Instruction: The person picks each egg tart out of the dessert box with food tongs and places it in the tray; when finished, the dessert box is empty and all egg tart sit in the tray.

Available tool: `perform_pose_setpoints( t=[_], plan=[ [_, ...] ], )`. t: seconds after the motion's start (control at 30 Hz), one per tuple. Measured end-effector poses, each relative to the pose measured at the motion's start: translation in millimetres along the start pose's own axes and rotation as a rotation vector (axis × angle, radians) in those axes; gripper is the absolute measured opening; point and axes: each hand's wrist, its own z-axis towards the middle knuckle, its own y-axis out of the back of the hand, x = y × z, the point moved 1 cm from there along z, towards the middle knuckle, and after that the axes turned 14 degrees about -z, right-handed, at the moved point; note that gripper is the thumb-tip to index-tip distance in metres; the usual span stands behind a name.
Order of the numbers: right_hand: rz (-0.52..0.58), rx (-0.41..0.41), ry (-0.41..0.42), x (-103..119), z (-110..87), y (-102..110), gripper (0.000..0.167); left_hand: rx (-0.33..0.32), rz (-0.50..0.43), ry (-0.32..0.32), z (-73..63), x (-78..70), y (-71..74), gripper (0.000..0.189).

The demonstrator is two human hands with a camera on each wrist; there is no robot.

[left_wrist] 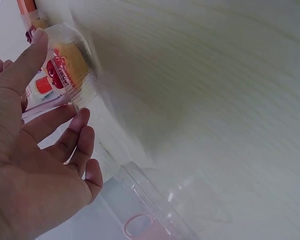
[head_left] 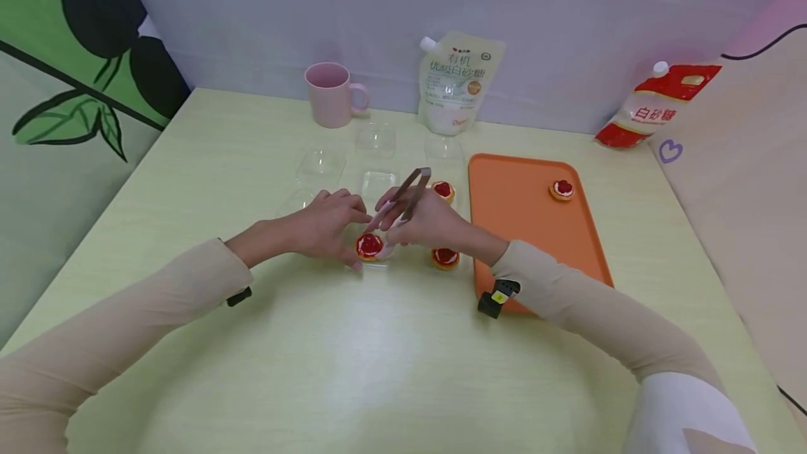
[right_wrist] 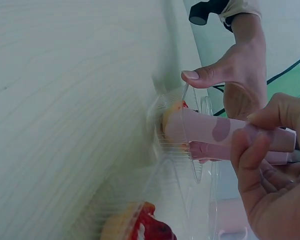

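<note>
**Tart in box, tongs at it: L steadies, R grips**

My L fingers point(left_wrist: 80, 119) hold the clear box point(left_wrist: 86, 94) across its rim, thumb one side, fingertips opp.; prob. to steady it, as thin plastic likely slides. My R fingers point(right_wrist: 250, 155) grip the tongs point(right_wrist: 205, 125), pink ends at the tart point(head_left: 369, 246) in that box, on the tabletop point(head_left: 366, 356). Tongs prob. spare the topping. Two more tarts, far one point(head_left: 443, 191) and near one point(head_left: 445, 258), lie btwn it and the orange tray point(head_left: 517, 209); near one boxed. Single tart point(head_left: 562, 190) on tray. Spare boxes point(head_left: 321, 165) farther back, prob. set w/in reach.

Labels: pale pouch point(head_left: 460, 83) reads 有机 / 优级白砂糖 (org. white sugar), logo too small. Red-white pouch point(head_left: 652, 107), tilted: 白砂糖 (white sugar). Pink mug point(head_left: 330, 97): no writing seen.
</note>
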Motion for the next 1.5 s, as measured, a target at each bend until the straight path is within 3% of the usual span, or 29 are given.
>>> perform_pose_setpoints(
  t=[0.5,0.83,1.17,1.37,1.5],
  plan=[
    [-0.070,0.031,0.029,1,7.0,-4,0.032,-0.008,0.002,-0.012,1.3,1.9,-1.3,0.075],
    [-0.113,-0.018,0.169,-5,8.4,-2,0.027,0.006,0.003,0.003,1.7,0.9,1.4,0.079],
    [-0.047,-0.068,0.070,-11,-2.3,11,0.028,0.025,0.016,0.018,4.2,-0.1,0.4,0.079],
    [0.080,-0.138,0.027,-15,-15.3,38,0.027,0.021,0.021,0.009,4.1,0.2,0.1,0.078],
    [0.096,-0.198,-0.013,-22,-26.5,62,0.027,0.012,0.020,-0.001,2.6,0.5,-0.4,0.078]
  ],
)
